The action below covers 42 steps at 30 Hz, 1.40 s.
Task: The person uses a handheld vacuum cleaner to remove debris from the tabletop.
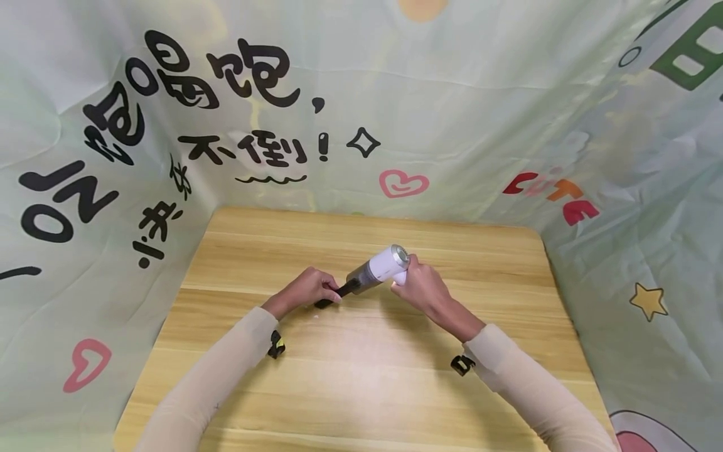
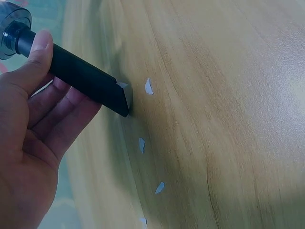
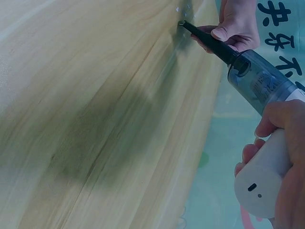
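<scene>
A small handheld vacuum cleaner (image 1: 387, 263) with a white body slants over the table, its see-through dust cup (image 3: 257, 78) leading into a flat black nozzle (image 2: 81, 74). My right hand (image 1: 426, 289) grips the white handle (image 3: 262, 176). With thumb on top and fingers beneath, my left hand (image 1: 307, 290) holds the nozzle near the dust cup. The slanted mouth of the nozzle points down, close over the wood, and something pale shows at it. Beside it lie several small white paper scraps (image 2: 148, 87) in a loose line.
The wooden table (image 1: 361, 389) has rounded far corners. A printed cloth (image 1: 463, 125) with lettering, hearts and a star hangs around its back and sides. Black wrist cameras (image 1: 462, 364) sit at both sleeve cuffs.
</scene>
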Each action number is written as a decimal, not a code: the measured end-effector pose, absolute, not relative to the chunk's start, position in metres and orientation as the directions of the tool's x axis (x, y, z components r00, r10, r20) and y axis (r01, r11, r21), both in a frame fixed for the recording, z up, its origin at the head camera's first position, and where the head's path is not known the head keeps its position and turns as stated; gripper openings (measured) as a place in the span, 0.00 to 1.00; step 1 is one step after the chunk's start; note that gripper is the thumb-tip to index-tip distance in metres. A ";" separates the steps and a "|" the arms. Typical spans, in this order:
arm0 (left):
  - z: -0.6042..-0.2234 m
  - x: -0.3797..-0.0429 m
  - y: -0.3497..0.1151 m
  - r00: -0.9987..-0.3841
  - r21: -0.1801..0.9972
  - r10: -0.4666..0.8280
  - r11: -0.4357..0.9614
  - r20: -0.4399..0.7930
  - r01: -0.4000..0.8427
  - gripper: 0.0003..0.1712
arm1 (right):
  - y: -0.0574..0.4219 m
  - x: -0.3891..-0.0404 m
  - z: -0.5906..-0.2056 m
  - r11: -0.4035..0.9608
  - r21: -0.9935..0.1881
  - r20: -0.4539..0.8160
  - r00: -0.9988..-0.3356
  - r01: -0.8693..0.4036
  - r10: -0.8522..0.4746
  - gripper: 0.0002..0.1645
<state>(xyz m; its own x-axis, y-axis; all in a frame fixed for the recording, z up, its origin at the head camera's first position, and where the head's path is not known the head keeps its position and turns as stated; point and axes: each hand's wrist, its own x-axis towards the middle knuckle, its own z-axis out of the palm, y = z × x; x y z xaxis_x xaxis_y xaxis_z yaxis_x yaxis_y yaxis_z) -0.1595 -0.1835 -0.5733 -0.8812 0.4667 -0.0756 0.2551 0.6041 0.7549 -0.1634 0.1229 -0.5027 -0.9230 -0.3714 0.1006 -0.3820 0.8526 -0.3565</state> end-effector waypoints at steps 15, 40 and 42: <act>-0.580 -0.156 -0.191 -0.864 0.771 0.492 0.591 -0.110 0.238 0.08 | 0.120 -0.156 -0.507 0.854 -0.350 0.110 -0.922 -0.385 -0.370 0.35; -0.570 -0.158 -0.206 -0.875 0.733 0.480 0.618 -0.066 0.284 0.07 | 0.104 -0.156 -0.516 0.852 -0.330 0.185 -0.913 -0.406 -0.363 0.35; -0.570 -0.159 -0.208 -0.876 0.732 0.479 0.620 -0.066 0.284 0.08 | 0.102 -0.156 -0.517 0.854 -0.329 0.187 -0.914 -0.403 -0.360 0.35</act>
<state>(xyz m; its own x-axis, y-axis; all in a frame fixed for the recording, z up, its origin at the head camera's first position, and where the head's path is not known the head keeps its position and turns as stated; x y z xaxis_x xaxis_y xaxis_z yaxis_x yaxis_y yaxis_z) -0.1587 -0.2076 -0.5701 -0.8756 0.4786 -0.0655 0.2839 0.6196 0.7317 -0.1561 0.1024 -0.5172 -0.9141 -0.3595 0.1874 -0.4033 0.8537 -0.3294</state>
